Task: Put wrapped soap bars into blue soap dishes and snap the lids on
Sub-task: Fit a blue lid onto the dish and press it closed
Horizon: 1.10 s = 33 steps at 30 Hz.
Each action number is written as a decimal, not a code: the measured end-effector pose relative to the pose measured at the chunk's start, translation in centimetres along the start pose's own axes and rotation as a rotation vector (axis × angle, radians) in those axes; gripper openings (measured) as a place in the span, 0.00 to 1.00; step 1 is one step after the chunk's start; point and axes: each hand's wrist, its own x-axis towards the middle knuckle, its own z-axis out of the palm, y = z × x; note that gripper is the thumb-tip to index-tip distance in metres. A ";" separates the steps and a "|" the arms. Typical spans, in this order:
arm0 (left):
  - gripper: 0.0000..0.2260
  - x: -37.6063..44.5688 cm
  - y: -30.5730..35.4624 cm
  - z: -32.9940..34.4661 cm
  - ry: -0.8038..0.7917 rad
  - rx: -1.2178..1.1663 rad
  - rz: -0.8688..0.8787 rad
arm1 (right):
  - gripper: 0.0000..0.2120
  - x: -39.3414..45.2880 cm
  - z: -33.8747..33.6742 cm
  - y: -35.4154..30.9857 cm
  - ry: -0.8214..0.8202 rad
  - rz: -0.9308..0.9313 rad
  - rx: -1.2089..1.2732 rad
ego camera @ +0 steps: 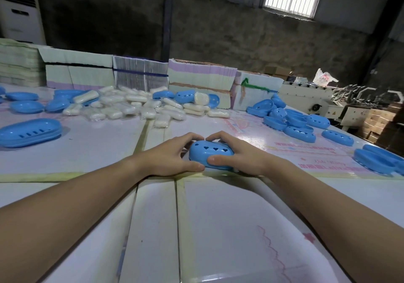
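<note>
Pressing the heart-holed blue lid [210,155] down, the left hand [169,157] and right hand [237,158] grip the soap dish on the table [87,147]. Next, I think, squeeze until it snaps.

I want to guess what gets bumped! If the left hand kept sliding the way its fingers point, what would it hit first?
The left hand points rightward into the blue soap dish it already holds, so that comes first.

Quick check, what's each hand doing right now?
Left hand: grips the left end of the blue soap dish, thumb on its near edge.
Right hand: grips the right end of the same dish.
</note>
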 end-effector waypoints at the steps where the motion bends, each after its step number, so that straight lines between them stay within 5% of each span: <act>1: 0.28 0.0 0.0 0.0 -0.004 0.008 0.004 | 0.26 0.0 -0.1 0.0 -0.014 0.007 -0.014; 12: 0.27 -0.2 0.2 0.1 -0.022 0.033 -0.027 | 0.31 -0.7 -0.5 1.3 0.009 -0.079 0.019; 16: 0.16 -0.2 0.3 0.0 0.001 -0.061 0.003 | 0.27 -0.7 -0.9 1.9 0.105 -0.130 0.011; 33: 0.15 -0.6 0.5 -0.1 0.182 0.161 0.035 | 0.18 -0.3 -0.3 1.2 0.216 -0.203 -0.103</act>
